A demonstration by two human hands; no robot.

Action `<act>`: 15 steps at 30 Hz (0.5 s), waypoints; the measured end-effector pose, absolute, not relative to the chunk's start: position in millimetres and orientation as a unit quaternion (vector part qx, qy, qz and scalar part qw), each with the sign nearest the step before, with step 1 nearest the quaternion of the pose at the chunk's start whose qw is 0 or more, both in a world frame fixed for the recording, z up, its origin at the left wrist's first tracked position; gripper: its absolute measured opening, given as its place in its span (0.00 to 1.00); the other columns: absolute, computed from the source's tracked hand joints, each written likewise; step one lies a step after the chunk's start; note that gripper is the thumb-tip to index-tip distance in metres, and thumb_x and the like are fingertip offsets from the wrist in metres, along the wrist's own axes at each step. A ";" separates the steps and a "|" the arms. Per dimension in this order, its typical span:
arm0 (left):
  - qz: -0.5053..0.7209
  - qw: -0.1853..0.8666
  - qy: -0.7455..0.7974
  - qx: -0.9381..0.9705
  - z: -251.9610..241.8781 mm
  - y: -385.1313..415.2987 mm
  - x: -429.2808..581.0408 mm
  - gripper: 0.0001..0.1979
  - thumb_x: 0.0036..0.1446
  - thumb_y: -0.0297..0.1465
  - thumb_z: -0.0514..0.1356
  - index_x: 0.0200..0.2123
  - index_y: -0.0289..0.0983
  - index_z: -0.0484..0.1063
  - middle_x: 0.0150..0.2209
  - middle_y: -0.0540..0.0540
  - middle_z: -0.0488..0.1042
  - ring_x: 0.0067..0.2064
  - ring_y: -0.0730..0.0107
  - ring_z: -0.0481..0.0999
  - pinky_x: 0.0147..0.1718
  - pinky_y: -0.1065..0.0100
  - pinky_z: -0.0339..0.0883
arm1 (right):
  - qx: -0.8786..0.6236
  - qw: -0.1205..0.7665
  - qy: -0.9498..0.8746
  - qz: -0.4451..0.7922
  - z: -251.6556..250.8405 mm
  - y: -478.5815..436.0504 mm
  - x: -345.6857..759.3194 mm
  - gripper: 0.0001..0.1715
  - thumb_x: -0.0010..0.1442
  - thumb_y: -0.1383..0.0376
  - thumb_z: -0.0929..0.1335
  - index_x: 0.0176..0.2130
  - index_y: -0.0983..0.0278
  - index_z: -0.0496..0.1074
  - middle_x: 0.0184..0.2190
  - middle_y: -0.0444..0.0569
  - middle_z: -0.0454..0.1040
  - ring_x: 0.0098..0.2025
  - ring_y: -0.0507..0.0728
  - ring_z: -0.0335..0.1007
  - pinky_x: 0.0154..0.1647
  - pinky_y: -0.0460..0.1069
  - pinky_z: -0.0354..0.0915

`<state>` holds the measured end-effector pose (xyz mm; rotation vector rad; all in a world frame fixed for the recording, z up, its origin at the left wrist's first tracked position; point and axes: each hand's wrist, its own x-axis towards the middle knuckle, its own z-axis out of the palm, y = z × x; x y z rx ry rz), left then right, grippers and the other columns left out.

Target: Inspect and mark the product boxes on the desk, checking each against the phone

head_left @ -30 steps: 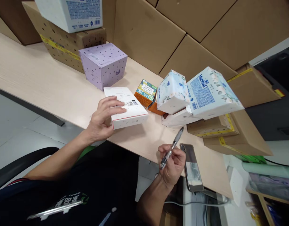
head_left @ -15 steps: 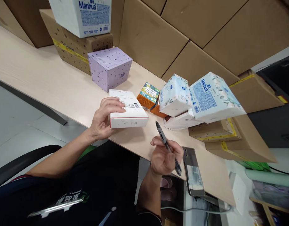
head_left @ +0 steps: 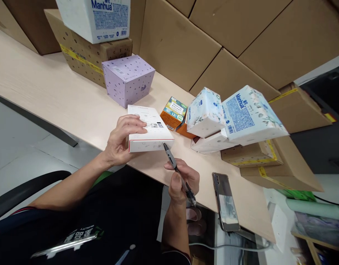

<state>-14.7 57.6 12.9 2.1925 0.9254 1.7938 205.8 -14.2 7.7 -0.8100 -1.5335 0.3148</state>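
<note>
Left hand (head_left: 120, 141) is half-curled, fingers spread over the top and near edge of a flat white box (head_left: 149, 129), pressing it to the table. Right hand (head_left: 182, 180) is closed around a pen (head_left: 178, 172), gripped between thumb and fingers, tip pointing up and away.

Surface is a pale wooden table (head_left: 48, 95), backed by a wall of large cardboard cartons (head_left: 213, 33). On it stand a purple dotted box (head_left: 128, 79), a small orange box (head_left: 174, 112), two blue-and-white tissue packs (head_left: 233, 114) and taped brown parcels (head_left: 258, 154). A phone (head_left: 224, 200) lies near the table edge, just right of the right hand.

The pen tip sits at the white box's near right corner; contact cannot be confirmed.
</note>
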 end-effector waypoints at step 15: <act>0.606 0.075 0.290 0.737 11.6 58.4 -15.1 0.22 0.58 0.49 0.68 0.51 0.48 0.74 0.49 0.44 0.79 0.54 0.54 0.77 0.60 0.43 0.70 | -0.371 0.626 -0.664 0.173 14.9 -16.9 206.7 0.06 0.68 0.61 0.65 0.46 0.54 0.68 0.31 0.45 0.83 0.33 0.59 0.80 0.37 0.60 0.77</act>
